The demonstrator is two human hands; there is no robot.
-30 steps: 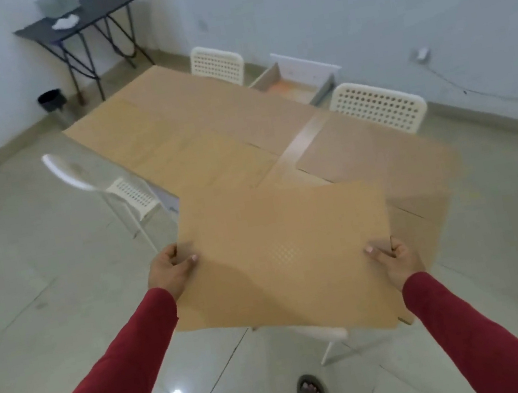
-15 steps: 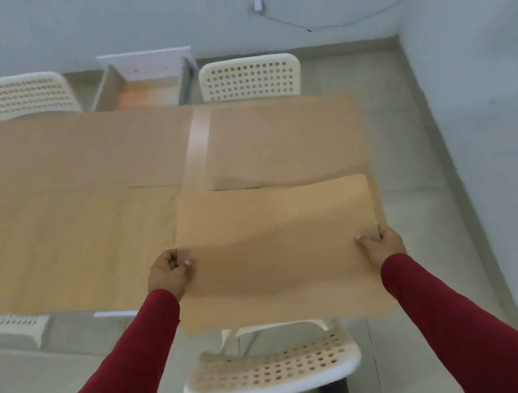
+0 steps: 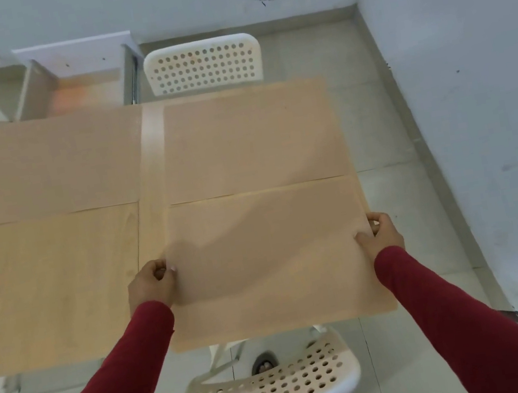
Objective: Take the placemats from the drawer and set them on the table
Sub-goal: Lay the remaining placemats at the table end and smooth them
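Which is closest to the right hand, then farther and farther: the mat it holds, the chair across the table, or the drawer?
From the right hand:
1. Held mat, in its grip.
2. Far chair, across the table.
3. Drawer, farther left by the wall.

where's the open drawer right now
In the head view, the open drawer sits top left, beyond the table's far edge, between two white chairs.

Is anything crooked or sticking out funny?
Yes: the placemat held by the left hand and right hand hangs past the table's near edge. The drawer is open.
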